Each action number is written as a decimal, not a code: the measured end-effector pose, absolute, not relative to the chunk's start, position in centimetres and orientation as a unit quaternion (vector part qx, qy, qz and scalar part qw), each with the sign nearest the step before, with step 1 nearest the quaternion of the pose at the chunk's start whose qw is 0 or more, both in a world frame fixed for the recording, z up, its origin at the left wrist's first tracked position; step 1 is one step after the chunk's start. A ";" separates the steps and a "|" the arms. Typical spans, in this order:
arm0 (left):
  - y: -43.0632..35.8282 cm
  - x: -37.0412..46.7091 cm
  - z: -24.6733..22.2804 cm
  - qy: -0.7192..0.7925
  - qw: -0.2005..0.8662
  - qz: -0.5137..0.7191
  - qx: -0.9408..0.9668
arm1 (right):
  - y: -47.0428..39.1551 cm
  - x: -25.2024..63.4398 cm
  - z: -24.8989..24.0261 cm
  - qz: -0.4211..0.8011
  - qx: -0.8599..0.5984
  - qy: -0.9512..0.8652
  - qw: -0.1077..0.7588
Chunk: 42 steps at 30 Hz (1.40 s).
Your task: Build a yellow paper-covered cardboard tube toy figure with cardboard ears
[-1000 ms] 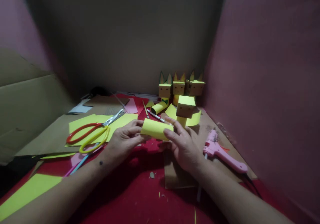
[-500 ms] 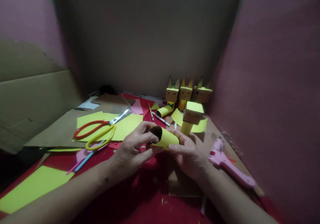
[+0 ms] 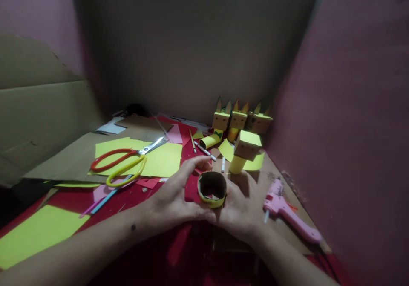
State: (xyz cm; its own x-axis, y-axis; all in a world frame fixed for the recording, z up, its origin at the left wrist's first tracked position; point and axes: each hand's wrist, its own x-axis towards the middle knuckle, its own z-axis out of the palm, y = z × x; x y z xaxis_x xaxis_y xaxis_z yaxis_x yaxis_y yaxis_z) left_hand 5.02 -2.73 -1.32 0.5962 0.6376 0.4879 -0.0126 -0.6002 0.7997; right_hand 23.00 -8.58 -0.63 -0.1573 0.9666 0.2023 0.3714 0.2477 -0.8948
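Pink walls (image 3: 351,119) hemmed in the red table (image 3: 179,247). Near its middle, the yellow tube (image 3: 211,201) sat between the hands, open end up: right hand (image 3: 239,211) curled against its side, left hand (image 3: 179,194) spread wide around it. Squeezing hard might have creased its thin wall; reaching forward carelessly could have toppled the box-headed figure (image 3: 246,147) just beyond.

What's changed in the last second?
The tube has turned from sideways to open end facing the camera. The left hand has spread open beside it, contact unclear; the right hand still holds it. Scissors and glue gun stayed put.
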 end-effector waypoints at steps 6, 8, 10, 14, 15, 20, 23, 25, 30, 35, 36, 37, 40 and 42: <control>-3.4 5.7 -0.8 0.163 0.492 0.357 0.777 | -8.6 22.9 0.0 0.302 -0.473 -0.718 0.412; -3.6 5.7 -0.6 0.167 0.503 0.350 0.772 | -8.6 22.6 0.4 0.314 -0.464 -0.729 0.394; -3.6 5.6 -0.5 0.167 0.503 0.344 0.775 | -8.6 22.3 0.7 0.310 -0.463 -0.742 0.372; -3.6 5.4 -0.1 0.170 0.512 0.335 0.773 | -8.6 22.4 0.8 0.296 -0.469 -0.750 0.360; -3.6 5.4 0.0 0.173 0.517 0.330 0.771 | -8.5 22.5 0.6 0.308 -0.480 -0.742 0.354; -3.5 5.3 0.0 0.222 0.543 0.303 0.751 | -8.1 23.1 -0.6 0.430 -0.517 -0.665 0.325; -3.4 5.4 -0.4 0.247 0.557 0.337 0.718 | -8.0 23.3 -1.4 0.536 -0.474 -0.599 0.360; -3.2 5.5 -0.6 0.244 0.561 0.371 0.699 | -7.9 23.4 -1.7 0.579 -0.450 -0.564 0.380; -3.1 5.3 -0.1 0.248 0.544 0.370 0.711 | -7.9 23.6 -2.3 0.596 -0.437 -0.546 0.395; -3.4 5.1 0.5 0.261 0.524 0.353 0.729 | -7.9 23.6 -2.7 0.623 -0.411 -0.521 0.415; -3.4 5.1 0.5 0.261 0.523 0.351 0.732 | -7.9 23.5 -2.8 0.630 -0.406 -0.512 0.420; -3.4 5.1 0.4 0.258 0.524 0.351 0.732 | -8.0 23.5 -2.8 0.633 -0.403 -0.504 0.427; -3.2 5.2 0.2 0.241 0.519 0.361 0.736 | -8.0 23.3 -2.5 0.626 -0.410 -0.492 0.446; -3.0 5.2 0.2 0.226 0.510 0.368 0.744 | -8.1 23.1 -2.2 0.613 -0.417 -0.495 0.453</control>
State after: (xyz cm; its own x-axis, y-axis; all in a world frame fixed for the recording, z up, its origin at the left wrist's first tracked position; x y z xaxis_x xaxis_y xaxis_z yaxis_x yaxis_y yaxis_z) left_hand 5.15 -3.05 0.19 0.6269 0.7116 0.3171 -0.0392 -0.3777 0.9251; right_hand 23.10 -8.06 -2.19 -0.2415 0.9684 -0.0624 -0.1429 -0.0991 -0.9848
